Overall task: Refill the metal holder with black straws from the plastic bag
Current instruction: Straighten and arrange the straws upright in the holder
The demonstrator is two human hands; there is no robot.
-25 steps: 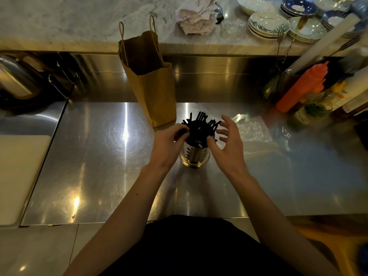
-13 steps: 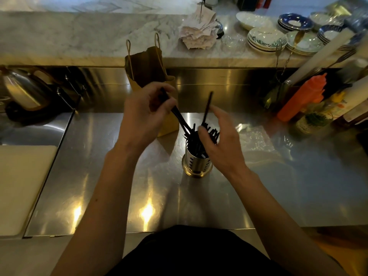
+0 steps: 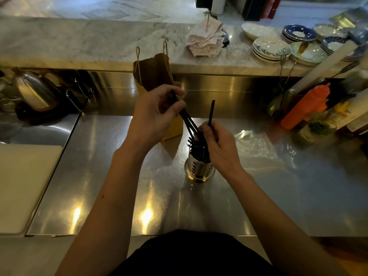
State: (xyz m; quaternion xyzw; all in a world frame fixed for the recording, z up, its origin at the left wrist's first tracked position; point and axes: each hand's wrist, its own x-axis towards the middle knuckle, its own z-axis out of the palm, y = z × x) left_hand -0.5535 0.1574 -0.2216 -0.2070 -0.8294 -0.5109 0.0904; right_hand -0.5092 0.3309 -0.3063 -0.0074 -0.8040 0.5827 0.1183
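Note:
A perforated metal holder [image 3: 199, 169] stands upright on the steel counter [image 3: 103, 176], packed with black straws [image 3: 196, 151]. My left hand [image 3: 157, 114] is raised above and left of it and pinches a few black straws [image 3: 189, 122] that slant down into the holder. My right hand [image 3: 219, 148] is just over the holder's right rim and grips one black straw [image 3: 211, 112] that sticks almost straight up. A flat clear plastic bag [image 3: 256, 145] lies on the counter to the right of the holder.
A brown paper bag [image 3: 153, 76] stands right behind my left hand. An orange squeeze bottle [image 3: 306, 106], jars and bottles crowd the right back. Stacked plates [image 3: 270, 48] sit on the marble ledge. A kettle [image 3: 35, 92] is at the left, a white board [image 3: 22, 186] beside the counter.
A second ago both hands were low around the straw tops. They have since lifted, the left pulling a few straws up and left, the right closing round a single upright straw.

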